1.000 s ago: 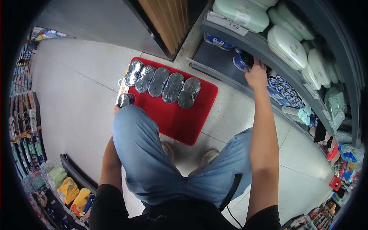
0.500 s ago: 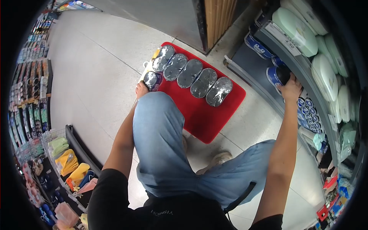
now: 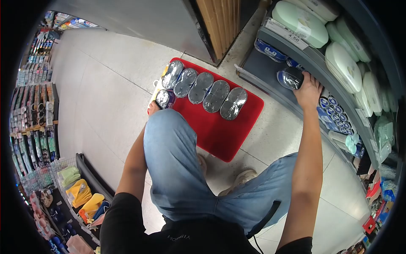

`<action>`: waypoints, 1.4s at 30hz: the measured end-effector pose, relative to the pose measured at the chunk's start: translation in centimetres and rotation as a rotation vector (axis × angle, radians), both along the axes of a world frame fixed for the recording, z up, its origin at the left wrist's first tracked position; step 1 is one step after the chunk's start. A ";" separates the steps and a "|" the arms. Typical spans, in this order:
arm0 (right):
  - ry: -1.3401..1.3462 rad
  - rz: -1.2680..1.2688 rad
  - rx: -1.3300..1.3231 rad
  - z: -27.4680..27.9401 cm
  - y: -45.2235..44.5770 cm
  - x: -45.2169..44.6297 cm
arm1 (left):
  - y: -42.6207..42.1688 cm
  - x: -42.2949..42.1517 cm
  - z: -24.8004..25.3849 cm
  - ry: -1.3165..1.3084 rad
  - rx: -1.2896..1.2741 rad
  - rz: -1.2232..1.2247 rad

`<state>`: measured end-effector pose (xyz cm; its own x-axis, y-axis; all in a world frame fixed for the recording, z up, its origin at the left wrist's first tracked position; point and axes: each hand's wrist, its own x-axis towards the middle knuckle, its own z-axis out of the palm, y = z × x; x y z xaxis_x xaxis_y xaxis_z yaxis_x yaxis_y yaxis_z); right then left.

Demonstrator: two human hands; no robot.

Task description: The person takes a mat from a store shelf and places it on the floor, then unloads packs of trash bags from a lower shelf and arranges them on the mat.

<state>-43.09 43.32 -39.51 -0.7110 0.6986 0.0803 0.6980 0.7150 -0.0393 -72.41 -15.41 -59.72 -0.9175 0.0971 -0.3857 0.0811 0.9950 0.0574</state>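
Observation:
On the lower shelf at right, my right hand [image 3: 309, 90] is closed on a plastic-wrapped twin pack [image 3: 290, 78] with a dark shiny top and blue side. My left hand [image 3: 153, 108], partly hidden by my knee, grips another wrapped pack [image 3: 165, 99] at the left edge of a red stool-like board [image 3: 224, 137]. Several similar oval packs [image 3: 201, 88] lie in a row along the board's far side. I cannot read what they contain.
Blue packs [image 3: 270, 50] stand deeper on the grey shelf [image 3: 262, 67]. Pale green boxes [image 3: 300, 23] fill the shelf above, behind a price label [image 3: 287, 33]. A grey panel [image 3: 152, 21] rises beyond the board. A wire basket with yellow cloths [image 3: 79, 192] stands at left.
The pack in my right hand has tipped, so its shiny wrapped top shows more. My left hand stays at its pack. The whole view has shifted slightly.

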 end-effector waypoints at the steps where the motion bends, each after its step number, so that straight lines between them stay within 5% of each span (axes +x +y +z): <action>1: 0.025 0.024 -0.004 1.1 -0.7 -0.3 | 0.8 -0.3 1.8 -0.056 -0.024 0.000; 3: 0.121 0.104 -0.087 3.8 -2.3 -0.9 | 3.1 -0.9 6.1 -0.139 -0.015 -0.003; 5: 0.168 0.186 -0.226 7.1 -4.5 -1.3 | 6.4 -0.5 11.1 0.024 0.269 -0.101; 7: 0.281 0.175 -0.539 9.6 -7.3 -0.8 | 11.2 0.1 17.8 -0.062 0.602 -0.144; 10: 0.285 0.106 -1.376 10.7 -10.7 0.0 | 21.3 6.5 33.0 -0.598 1.015 -0.210; 15: 0.231 0.007 -2.072 11.2 -12.4 0.3 | 28.3 11.4 35.7 -0.990 0.952 -0.540; 19: 0.470 -0.266 -2.120 10.3 -11.3 0.7 | 29.6 13.1 32.9 -1.137 1.098 -0.012; 22: 0.576 -0.411 -2.033 10.0 -10.6 0.6 | 29.6 12.8 32.3 -1.140 1.092 0.140; 30: 0.814 -0.286 -1.813 9.2 -10.1 0.8 | 29.7 13.1 29.9 -1.038 1.167 -0.146; 39: 0.775 -0.076 -1.703 9.4 -10.0 1.3 | 29.6 12.7 30.2 -1.082 1.169 -0.137; 42: 0.744 0.065 -1.601 9.8 -10.8 1.2 | 29.5 12.1 31.2 -1.019 0.978 -0.411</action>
<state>-41.93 32.52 -29.74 -0.8728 0.3835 -0.3019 0.1829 -0.3165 -0.9308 -60.29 14.10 -28.56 -0.1394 0.8750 -0.4636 -0.1449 0.4451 0.8837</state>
